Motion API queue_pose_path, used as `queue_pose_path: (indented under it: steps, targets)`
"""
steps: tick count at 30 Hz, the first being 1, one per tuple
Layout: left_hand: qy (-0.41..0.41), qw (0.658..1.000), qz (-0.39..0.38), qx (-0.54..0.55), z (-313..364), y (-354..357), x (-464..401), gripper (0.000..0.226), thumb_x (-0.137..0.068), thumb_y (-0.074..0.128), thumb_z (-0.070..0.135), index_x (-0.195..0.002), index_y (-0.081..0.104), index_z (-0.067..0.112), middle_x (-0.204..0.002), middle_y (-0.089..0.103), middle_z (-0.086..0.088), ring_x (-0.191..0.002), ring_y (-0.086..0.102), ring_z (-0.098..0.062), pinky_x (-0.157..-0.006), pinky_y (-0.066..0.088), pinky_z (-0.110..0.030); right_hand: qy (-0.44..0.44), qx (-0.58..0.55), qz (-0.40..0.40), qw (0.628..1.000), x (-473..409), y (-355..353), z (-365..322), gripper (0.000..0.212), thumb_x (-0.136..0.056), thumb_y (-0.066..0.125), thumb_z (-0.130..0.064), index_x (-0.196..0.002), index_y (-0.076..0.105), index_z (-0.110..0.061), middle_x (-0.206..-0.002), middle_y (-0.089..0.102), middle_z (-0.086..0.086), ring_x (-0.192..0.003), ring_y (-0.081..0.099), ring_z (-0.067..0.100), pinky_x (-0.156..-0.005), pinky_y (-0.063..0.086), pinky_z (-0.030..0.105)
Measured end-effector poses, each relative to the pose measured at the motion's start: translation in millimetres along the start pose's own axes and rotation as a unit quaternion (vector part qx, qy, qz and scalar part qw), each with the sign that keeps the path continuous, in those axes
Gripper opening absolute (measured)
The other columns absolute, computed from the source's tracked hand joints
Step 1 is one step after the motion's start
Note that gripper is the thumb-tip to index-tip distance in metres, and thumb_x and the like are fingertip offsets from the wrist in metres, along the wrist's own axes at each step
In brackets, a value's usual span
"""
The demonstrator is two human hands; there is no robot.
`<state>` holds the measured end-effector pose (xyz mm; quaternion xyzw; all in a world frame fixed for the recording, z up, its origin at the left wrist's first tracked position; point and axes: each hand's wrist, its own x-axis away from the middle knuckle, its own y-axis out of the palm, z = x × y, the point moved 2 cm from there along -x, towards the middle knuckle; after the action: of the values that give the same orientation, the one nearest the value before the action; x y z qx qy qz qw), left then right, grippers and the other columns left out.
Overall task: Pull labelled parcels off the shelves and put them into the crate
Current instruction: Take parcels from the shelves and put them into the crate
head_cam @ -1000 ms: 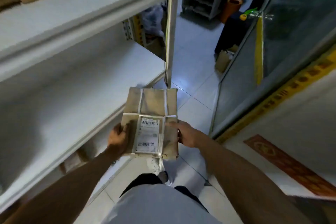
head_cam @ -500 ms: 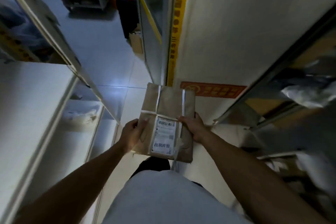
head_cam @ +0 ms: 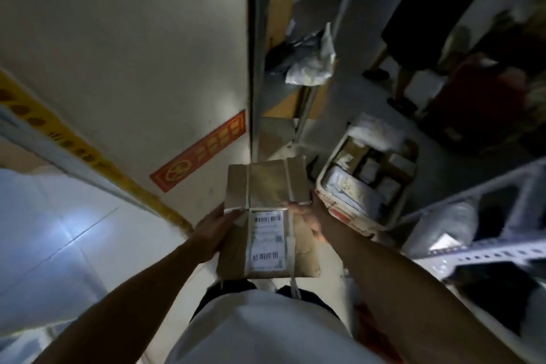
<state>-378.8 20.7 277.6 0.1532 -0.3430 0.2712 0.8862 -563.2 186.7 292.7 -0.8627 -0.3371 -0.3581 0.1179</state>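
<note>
You have swung round from the pale shelves you faced a second ago, and the white plastic crate [head_cam: 366,186], already packed with labelled parcels, now sits on the floor at two o'clock from your hands. The flat brown-paper parcel [head_cam: 266,216], taped and bearing a white barcode label, is clear of the shelf, held level at your waist, with your left hand [head_cam: 215,230] gripping its left edge and your right hand [head_cam: 304,216] pinching its right edge. The pull looks done; what remains is carrying it across to the crate.
</note>
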Motion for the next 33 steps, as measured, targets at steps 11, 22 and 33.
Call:
queue_pose_path:
  steps: [11,22,33]
  targets:
    - [0.094,0.967,-0.061,-0.227,54,78,-85,0.025,-0.078,0.082,0.046,-0.094,0.072,0.031,-0.088,0.075,0.013,-0.090,0.068,-0.009,-0.089,0.053,-0.029,0.021,-0.162,0.191,0.968,17,-64,31,0.081,-0.086,0.079,-0.014,-0.151,0.030,-0.015,-0.101,0.064,-0.003,-0.082,0.065,0.011,-0.077,0.060,0.032]
    - [0.074,0.958,-0.121,-0.250,115,199,-169,0.020,-0.088,0.076,0.030,-0.101,0.068,0.017,-0.085,0.070,0.009,-0.085,0.065,-0.007,-0.061,0.045,-0.011,0.045,-0.211,0.266,0.940,-50,-178,10,0.074,-0.076,0.088,-0.019,-0.137,0.046,-0.016,-0.121,0.066,0.009,-0.103,0.067,0.027,-0.083,0.057,0.036]
    - [0.026,0.943,-0.123,-0.308,160,288,-296,0.021,-0.085,0.080,0.028,-0.094,0.074,0.010,-0.086,0.076,-0.005,-0.077,0.073,-0.019,-0.071,0.059,-0.034,0.055,-0.126,0.234,0.963,-133,-297,-46,0.074,-0.083,0.081,-0.032,-0.141,0.036,-0.021,-0.122,0.053,-0.001,-0.091,0.052,0.007,-0.065,0.041,0.017]
